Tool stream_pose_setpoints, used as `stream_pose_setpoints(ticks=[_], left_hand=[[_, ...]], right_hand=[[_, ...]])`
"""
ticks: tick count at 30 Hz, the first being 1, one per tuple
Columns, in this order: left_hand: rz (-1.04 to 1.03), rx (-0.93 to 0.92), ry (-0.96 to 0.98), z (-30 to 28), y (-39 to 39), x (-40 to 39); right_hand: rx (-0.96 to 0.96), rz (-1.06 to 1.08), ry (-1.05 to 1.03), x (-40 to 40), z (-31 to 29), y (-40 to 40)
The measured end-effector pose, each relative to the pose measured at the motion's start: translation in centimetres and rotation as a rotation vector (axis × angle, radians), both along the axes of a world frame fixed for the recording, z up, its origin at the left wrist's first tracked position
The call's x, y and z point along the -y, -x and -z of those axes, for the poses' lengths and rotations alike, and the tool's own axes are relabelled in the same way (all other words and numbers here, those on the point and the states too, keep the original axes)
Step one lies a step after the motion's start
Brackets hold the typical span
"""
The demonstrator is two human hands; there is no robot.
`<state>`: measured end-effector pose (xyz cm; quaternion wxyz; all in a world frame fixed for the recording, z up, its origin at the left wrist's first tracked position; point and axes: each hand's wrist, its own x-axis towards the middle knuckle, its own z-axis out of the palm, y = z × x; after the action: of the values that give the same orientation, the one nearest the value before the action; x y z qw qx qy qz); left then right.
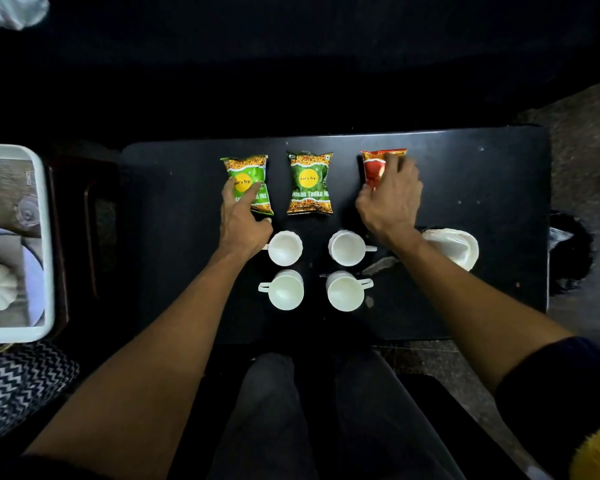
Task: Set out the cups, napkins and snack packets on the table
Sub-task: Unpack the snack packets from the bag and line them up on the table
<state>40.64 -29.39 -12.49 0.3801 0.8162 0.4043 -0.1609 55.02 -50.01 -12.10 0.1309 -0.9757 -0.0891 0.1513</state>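
Bare table (167,258) left of four clustered cups (284,248), napkins (454,249) (perhaps stacked) crowding right.

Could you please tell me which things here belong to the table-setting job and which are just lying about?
Job: light green packet, dark green packet, red packet, four cups, napkins, left hand, right hand.
Lying about: white tray, zigzag cloth.

The black table (482,306) carries three snack packets (309,183), four white cups (284,249) — and napkins (454,249).
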Motion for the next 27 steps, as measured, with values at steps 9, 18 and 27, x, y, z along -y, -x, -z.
stream_pose_setpoints(ticks=[9, 18, 27], left_hand=[[0.039, 0.039, 0.043, 0.5, 0.6, -0.3], [0.047, 0.068, 0.053, 0.9, 0.6, -0.4], [0.081, 0.056, 0.02, 0.5, 0.6, -0.8]], right_hand=[[-0.148, -0.537, 0.082, -6.4, 1.6, 3.1], [-0.13, -0.514, 0.162, -5.8, 2.0, 2.1], [-0.137, -0.513, 0.151, -5.3, 1.6, 2.0]])
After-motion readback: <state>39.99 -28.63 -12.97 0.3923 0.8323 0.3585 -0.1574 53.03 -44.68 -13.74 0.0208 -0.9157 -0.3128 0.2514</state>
